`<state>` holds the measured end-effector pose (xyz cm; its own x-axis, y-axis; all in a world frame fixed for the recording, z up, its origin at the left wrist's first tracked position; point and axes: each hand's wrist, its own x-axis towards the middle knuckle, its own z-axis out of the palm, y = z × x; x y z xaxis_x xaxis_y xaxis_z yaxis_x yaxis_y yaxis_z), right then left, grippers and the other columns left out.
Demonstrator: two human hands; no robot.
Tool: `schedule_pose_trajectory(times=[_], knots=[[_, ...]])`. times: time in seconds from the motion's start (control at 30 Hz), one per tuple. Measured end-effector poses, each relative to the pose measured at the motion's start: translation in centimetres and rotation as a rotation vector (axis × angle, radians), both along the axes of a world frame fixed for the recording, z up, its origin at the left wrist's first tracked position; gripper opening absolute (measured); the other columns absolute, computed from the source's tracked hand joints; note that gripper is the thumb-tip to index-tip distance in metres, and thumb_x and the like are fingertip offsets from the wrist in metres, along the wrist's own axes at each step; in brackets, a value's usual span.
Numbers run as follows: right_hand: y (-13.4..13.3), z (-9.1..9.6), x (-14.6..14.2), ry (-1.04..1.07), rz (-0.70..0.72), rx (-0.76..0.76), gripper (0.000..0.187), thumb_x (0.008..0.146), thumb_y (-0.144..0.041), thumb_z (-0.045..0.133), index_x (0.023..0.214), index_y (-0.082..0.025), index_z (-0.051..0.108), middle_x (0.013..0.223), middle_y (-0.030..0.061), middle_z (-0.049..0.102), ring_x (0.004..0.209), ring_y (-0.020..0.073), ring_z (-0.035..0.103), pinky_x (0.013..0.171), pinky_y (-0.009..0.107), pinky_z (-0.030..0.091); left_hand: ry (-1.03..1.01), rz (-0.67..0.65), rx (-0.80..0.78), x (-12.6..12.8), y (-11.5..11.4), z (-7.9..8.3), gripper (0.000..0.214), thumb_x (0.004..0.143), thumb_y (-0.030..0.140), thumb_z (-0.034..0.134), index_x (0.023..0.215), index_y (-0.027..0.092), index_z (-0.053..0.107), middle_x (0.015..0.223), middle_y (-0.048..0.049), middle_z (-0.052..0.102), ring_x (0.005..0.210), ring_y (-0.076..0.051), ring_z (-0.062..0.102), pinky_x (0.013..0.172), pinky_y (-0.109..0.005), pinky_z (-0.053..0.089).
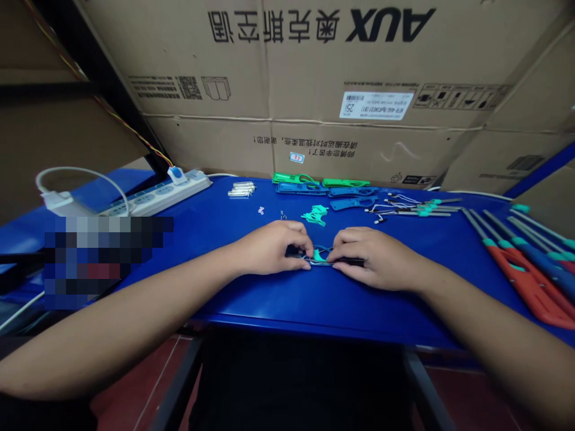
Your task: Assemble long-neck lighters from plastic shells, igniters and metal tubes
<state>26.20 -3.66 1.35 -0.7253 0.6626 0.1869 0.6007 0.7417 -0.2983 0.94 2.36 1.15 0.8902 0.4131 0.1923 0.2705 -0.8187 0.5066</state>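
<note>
Blue casing (321, 264) looks part-filled and not yet closed, green piece (319, 256) among wires (307, 259); left hand (275, 248) and right hand (378, 257) curl over it, exact pinch I can't tell.

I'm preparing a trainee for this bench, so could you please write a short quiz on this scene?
1. Multiple choice: what colour is the small part between the fingertips of the left hand and the right hand?
A) Yellow
B) Teal green
C) Red

2. True or false: the white power strip is on the person's left side of the blue table.

3. Short answer: which two colours are the handle-shaped pieces lying beyond the hands, near the foot of the cardboard?

Key:
1. B
2. True
3. Green and blue
</note>
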Motion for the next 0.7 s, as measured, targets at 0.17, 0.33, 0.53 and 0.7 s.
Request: schedule_pose_trajectory(times=[0.17, 0.33, 0.53, 0.7], knots=[[-0.1, 0.0, 0.0, -0.012, 0.014, 0.009, 0.018, 0.09, -0.018, 0.058, 0.101, -0.02, 0.072, 0.097, 0.0066, 0.068, 0.089, 0.0191, 0.063, 0.082, 0.034, 0.048, 0.006, -0.022, -0.016, 0.0, 0.1, -0.1, 0.015, 0.085, 0.028, 0.073, 0.097, 0.021, 0.077, 0.094, -0.0037, 0.063, 0.086, -0.014, 0.062, 0.082, -0.029, 0.049], [-0.1, 0.2, 0.3, -0.022, 0.014, 0.012, 0.017, 0.09, -0.019, 0.059, 0.101, -0.021, 0.072, 0.099, 0.0063, 0.068, 0.09, 0.0194, 0.063, 0.083, 0.036, 0.047, 0.004, -0.052, -0.035, -0.1, 0.3, -0.1, 0.015, 0.085, 0.029, 0.073, 0.097, 0.022, 0.078, 0.095, -0.0038, 0.063, 0.086, -0.014, 0.062, 0.082, -0.028, 0.05], [0.0, 0.6, 0.7, 0.036, -0.006, 0.002, 0.016, 0.091, -0.022, 0.059, 0.101, -0.019, 0.071, 0.097, 0.0066, 0.068, 0.09, 0.0183, 0.063, 0.083, 0.033, 0.047, 0.006, -0.099, -0.066, -0.7, 1.1, 0.7, 0.022, 0.089, 0.031, 0.068, 0.108, 0.02, 0.074, 0.098, -0.0056, 0.067, 0.09, -0.015, 0.062, 0.084, -0.028, 0.049], [-0.2, 0.6, 0.3, 0.009, -0.01, 0.057, 0.024, 0.095, -0.026, 0.054, 0.11, -0.019, 0.071, 0.104, 0.0084, 0.067, 0.095, 0.02, 0.061, 0.087, 0.037, 0.048, 0.038, -0.035, -0.06, -1.5, 2.1, 1.3, 0.02, 0.092, 0.03, 0.063, 0.105, 0.019, 0.073, 0.097, -0.0058, 0.069, 0.089, -0.014, 0.062, 0.082, -0.026, 0.048]])
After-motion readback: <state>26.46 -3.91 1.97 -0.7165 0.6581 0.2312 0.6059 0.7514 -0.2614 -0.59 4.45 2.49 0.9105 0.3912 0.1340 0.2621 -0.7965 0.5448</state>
